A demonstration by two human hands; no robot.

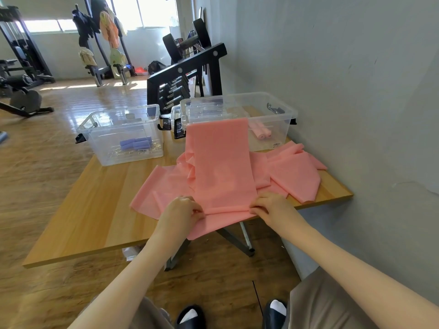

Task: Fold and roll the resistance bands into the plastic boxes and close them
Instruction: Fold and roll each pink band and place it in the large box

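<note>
On the wooden table [95,200], left hand [181,211] and right hand [269,206] pinch the pink band's [221,167] folded edge.

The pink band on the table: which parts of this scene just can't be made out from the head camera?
- Head view: the pink band covers the front wall of the right box; only some pink rolls show inside.
- Fingertips of the left hand and right hand are tucked into the band's fold.
- Labels on the left box: too small to read.
- The box lids can't be picked out.
</note>
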